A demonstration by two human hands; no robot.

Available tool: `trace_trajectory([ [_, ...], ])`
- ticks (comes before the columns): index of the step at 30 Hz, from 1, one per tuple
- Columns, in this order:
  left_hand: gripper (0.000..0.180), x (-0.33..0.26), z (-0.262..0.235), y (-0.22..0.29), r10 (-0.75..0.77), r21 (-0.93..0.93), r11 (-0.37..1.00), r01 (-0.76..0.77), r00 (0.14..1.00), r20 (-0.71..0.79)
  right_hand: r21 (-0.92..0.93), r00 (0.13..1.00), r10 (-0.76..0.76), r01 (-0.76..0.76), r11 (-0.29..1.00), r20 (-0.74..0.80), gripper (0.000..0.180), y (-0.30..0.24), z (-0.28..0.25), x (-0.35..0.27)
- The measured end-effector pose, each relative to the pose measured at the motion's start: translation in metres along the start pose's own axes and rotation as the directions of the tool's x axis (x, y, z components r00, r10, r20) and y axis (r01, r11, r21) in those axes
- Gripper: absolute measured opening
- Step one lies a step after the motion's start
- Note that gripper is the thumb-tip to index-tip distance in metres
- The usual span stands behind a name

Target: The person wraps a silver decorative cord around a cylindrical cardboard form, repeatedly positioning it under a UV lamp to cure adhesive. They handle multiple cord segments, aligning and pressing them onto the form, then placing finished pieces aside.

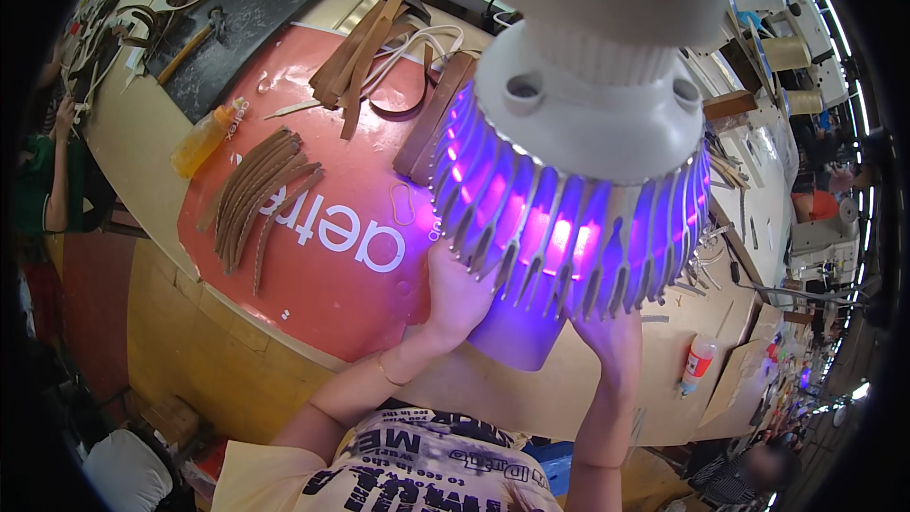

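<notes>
A large white lamp head with a finned metal rim (569, 237) glows violet and blocks the middle of my view. Below its left edge my left hand (457, 296) reaches in, with its fingertips hidden behind the fins. My right hand (611, 339) comes up under the lamp's right side, its fingers also covered. Between the two hands a smooth, flat piece with a rounded lower end (521, 339) shows, tinted violet by the light. Its material is unclear, and whether either hand grips it is hidden.
A red printed sheet (370, 313) covers the table's left part. On it lie brown stitched strips (251, 194), an orange-yellow bottle (204, 140) and brown leather straps (355, 57). A hammer (190, 49) rests on a dark slab. A red-labelled bottle (697, 363) stands at right.
</notes>
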State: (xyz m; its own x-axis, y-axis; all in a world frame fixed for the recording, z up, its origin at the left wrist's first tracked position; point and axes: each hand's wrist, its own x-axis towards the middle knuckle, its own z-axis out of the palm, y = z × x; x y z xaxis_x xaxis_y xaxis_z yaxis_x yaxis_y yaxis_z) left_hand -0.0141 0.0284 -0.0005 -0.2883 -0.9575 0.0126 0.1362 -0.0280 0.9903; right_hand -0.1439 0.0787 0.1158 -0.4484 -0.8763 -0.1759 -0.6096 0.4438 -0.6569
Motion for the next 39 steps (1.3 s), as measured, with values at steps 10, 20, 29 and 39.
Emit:
trace_trajectory([
  [10, 0.036, -0.011, -0.013, 0.014, 0.248, 0.424, 0.838, -0.343, 0.932, 0.265, -0.039, 0.997, -0.075, 0.075, 0.996, -0.011, 0.021, 0.006, 0.003, 0.007],
  [20, 0.038, -0.015, -0.009, 0.039, 0.223, 0.351, 0.874, -0.336, 0.919, 0.324, -0.053, 0.989, 0.078, -0.072, 0.996, 0.123, 0.035, 0.002, -0.027, 0.0],
  [29, 0.039, -0.01, -0.009, 0.039, 0.298, 0.414, 0.791, -0.451, 0.874, 0.383, -0.027, 0.976, 0.116, -0.113, 0.993, 0.183, 0.037, 0.026, -0.042, -0.009],
  [39, 0.035, -0.01, -0.007, 0.043, 0.292, 0.469, 0.744, -0.475, 0.864, 0.411, 0.107, 0.987, 0.011, -0.029, 0.994, 0.163, 0.031, 0.044, -0.034, -0.014],
])
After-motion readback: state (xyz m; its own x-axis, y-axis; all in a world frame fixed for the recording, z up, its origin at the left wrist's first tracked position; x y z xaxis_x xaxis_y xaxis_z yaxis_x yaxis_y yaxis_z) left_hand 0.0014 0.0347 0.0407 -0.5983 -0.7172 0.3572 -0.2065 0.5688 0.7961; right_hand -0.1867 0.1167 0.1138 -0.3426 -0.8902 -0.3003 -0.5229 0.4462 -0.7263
